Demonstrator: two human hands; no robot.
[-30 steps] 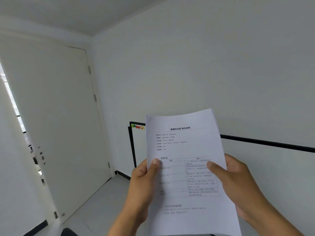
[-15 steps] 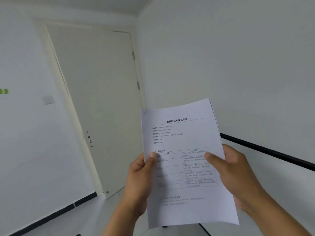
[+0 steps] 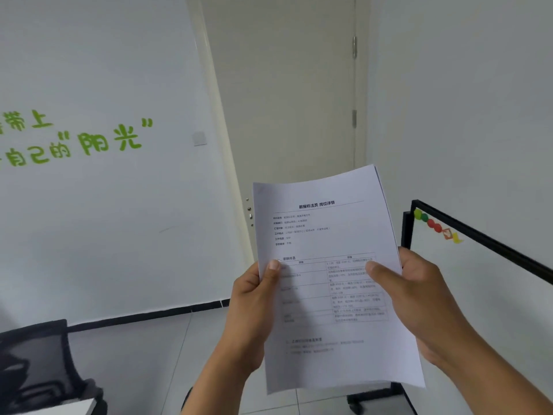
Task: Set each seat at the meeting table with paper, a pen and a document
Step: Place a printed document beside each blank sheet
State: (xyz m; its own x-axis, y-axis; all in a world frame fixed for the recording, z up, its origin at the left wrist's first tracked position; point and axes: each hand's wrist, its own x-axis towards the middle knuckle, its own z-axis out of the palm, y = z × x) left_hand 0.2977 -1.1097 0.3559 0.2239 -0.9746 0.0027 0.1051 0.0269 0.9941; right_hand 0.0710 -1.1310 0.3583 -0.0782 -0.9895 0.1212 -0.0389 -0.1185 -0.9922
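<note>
A thin stack of printed documents with a title, lines of text and a table is held upright in front of me at chest height. My left hand grips its left edge, thumb on the front page. My right hand grips the right edge, thumb lying across the table on the page. Several sheet edges show at the stack's right side. No pen and no meeting table seat is visible.
A closed white door stands straight ahead. A black-framed whiteboard with coloured magnets on a wheeled stand is at right. A black mesh office chair and a white table corner are at bottom left. Green lettering marks the left wall.
My view has swung left: the door moved from left to centre, the green wall lettering and the chair came into view. Both hands keep the same hold on the documents.
</note>
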